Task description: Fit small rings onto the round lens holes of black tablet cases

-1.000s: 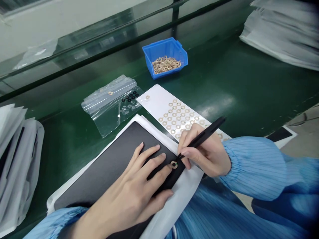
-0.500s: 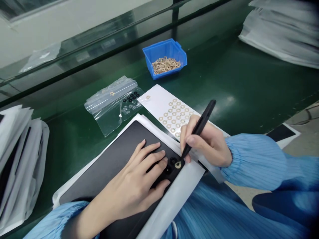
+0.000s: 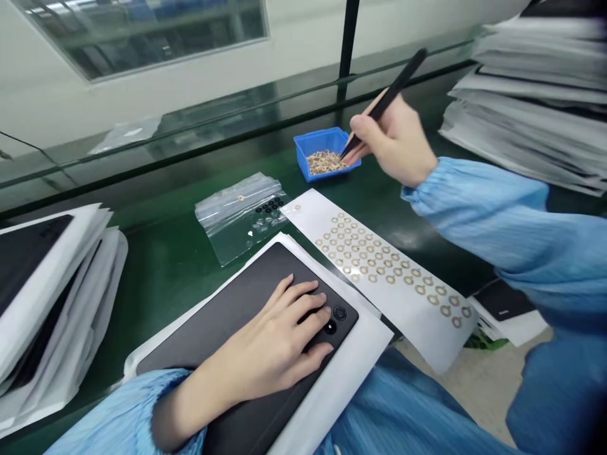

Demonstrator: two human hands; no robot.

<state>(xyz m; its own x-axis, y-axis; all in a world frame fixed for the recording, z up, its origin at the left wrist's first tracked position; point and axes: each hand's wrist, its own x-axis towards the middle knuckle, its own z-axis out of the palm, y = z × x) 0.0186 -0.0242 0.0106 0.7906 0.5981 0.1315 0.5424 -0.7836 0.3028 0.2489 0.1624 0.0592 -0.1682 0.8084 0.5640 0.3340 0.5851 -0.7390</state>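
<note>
My left hand lies flat, fingers spread, on a dark grey tablet back that rests on a white sleeve, with the fingertips beside its two camera lenses. My right hand is closed on black tweezers whose tip dips into a small blue bin of gold rings at the back. Between the tablet and my right arm lies a white sheet with rows of gold rings.
A clear zip bag with small black parts lies on the green belt left of the sheet. Stacks of sleeved tablets stand at the left and the far right. A glass rail runs along the back.
My right hand lifted the tweezers off the tablet's camera corner and reached back to the blue bin. The ring it was placing is gone from view. The left hand stayed put.
</note>
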